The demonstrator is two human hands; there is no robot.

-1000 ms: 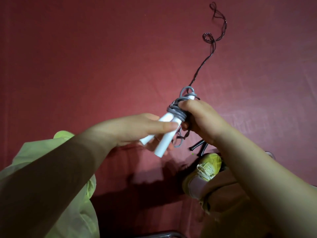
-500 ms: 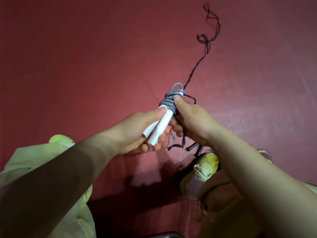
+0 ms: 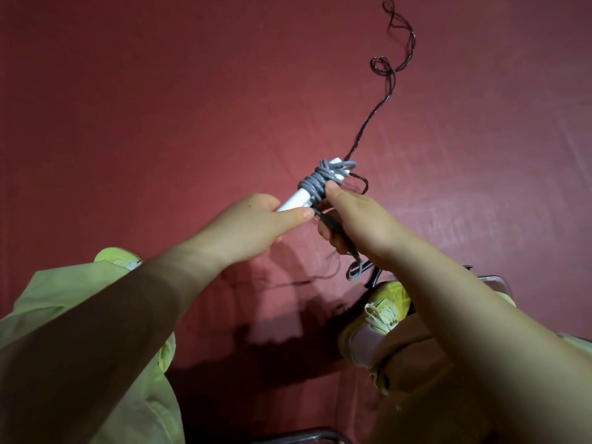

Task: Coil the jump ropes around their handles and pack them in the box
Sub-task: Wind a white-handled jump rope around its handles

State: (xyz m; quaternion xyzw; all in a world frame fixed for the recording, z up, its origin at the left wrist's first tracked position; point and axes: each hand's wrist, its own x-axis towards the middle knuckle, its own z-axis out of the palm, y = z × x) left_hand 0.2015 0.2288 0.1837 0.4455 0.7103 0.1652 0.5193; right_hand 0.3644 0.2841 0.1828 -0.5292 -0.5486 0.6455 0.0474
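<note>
My left hand (image 3: pixel 256 224) grips the lower end of the white jump-rope handles (image 3: pixel 296 198), which point up and to the right. A grey rope (image 3: pixel 317 182) is coiled in several turns around their upper part. My right hand (image 3: pixel 355 219) holds the loose grey rope end against the coil, thumb pressed on the turns; a short loop (image 3: pixel 354 270) hangs below that hand. A second, dark thin rope (image 3: pixel 384 91) lies on the red floor and runs from behind the coil to the top right. No box is in view.
Red floor mat (image 3: pixel 160 107) fills the view. Two dark handles (image 3: pixel 373 277) lie on the floor just above my yellow shoe (image 3: pixel 381 312). Yellow-green clothing (image 3: pixel 64 299) sits at the lower left. A metal bar (image 3: pixel 304 435) shows at the bottom edge.
The handles have tilted further to the right and moved up slightly. My left hand has slid down to their lower end. My right hand has brought the rope tail under the coil.
</note>
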